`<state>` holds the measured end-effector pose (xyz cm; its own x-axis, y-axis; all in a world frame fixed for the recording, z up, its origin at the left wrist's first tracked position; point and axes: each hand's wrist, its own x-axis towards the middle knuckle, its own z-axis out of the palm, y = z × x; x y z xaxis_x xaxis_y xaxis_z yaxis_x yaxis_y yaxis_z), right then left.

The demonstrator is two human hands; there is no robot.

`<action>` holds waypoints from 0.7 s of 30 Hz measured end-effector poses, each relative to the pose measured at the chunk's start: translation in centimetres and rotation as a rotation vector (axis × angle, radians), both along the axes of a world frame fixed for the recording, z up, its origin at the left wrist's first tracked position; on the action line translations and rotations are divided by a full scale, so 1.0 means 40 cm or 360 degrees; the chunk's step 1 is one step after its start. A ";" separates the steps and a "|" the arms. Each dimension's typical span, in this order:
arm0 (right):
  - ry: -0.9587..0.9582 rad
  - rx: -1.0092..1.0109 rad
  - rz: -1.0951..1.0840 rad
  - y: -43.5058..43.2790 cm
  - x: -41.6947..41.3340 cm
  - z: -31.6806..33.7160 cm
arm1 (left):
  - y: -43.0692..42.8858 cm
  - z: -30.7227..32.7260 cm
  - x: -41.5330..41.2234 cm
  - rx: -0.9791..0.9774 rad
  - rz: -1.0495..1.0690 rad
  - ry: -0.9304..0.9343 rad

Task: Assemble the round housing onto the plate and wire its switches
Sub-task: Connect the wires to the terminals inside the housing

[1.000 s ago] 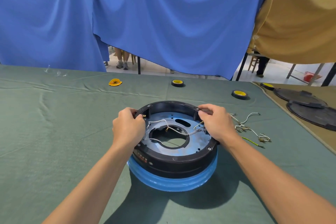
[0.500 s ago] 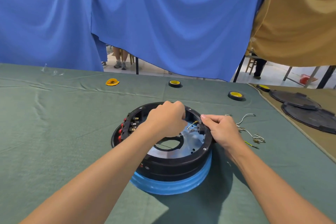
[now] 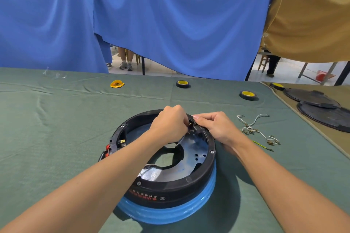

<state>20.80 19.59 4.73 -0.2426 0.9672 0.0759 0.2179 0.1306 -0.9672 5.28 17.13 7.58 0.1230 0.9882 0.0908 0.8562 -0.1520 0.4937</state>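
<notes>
Two hands: both at the far right rim of the round housing, fingertips almost meeting, bare forearms coming in from the near edge.
Left hand: reached diagonally over the open middle of the ring, knuckles up, fingers curled tight, pinching the brass end of a white wire at the inner wall; fingertips themselves hidden behind the back of the hand.
Right hand: laid over the rim from the outside, wrist to the right, fingers curled along the top edge and gripping the housing just beside that brass end.
Housing: black, near the middle of the table, seated on a blue ring, red lettering on its near wall.
Plate: shiny metal, lying inside the housing, large cut-out in its middle showing green cloth.
Switches: red, set in the left wall of the housing, brass tabs facing inward, well apart from both hands.
Loose wires: white tangle on the cloth right of the right hand, with a green-yellow wire just nearer.
Tape rolls: black with yellow cores, spread along the far side of the table.
Dark discs: two, overlapping, at the far right on tan cloth.
Backdrop: blue curtain behind the table, tan curtain at the right.
</notes>
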 end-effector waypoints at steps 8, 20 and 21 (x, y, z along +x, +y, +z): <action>-0.0063 -0.0063 -0.0010 -0.002 -0.005 0.017 | -0.036 0.005 -0.042 0.0032 0.0048 -0.0317; -0.0578 0.0202 -0.0478 -0.044 -0.051 0.013 | -0.063 -0.007 -0.032 -0.0018 0.0128 -0.0178; -0.0599 0.0222 -0.0519 -0.047 -0.054 0.008 | -0.064 -0.008 -0.027 -0.0046 0.0111 -0.0129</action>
